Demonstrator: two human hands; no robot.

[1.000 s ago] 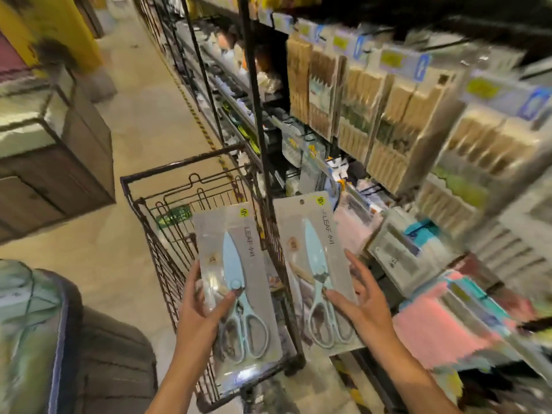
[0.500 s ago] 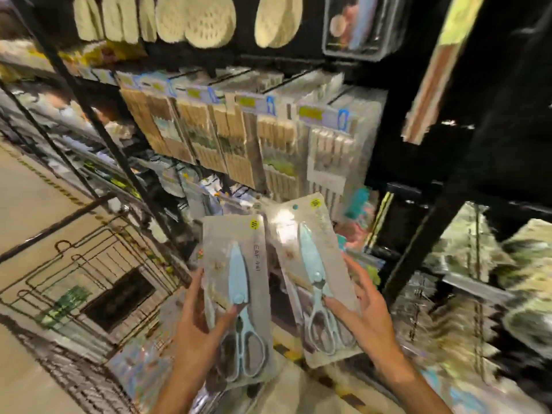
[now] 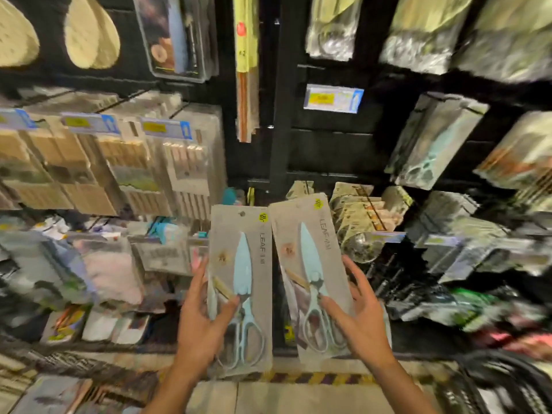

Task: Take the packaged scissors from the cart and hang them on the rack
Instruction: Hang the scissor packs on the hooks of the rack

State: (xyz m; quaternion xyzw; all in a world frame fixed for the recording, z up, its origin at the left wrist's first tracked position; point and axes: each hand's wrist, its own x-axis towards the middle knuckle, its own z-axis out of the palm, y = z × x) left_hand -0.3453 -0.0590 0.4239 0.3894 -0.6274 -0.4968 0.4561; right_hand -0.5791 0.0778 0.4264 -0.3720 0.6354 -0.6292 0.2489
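With each pack of scissors (image 3: 240, 282) (image 3: 310, 270) pinched in left hand (image 3: 203, 321) and right hand (image 3: 363, 321), lift holes onto rack (image 3: 280, 144) hook.

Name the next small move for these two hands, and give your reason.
Probably raise one scissors pack toward the rack. The left hand and right hand each grip a pack; the other pack is also unhung, and no free hook shows clearly yet.
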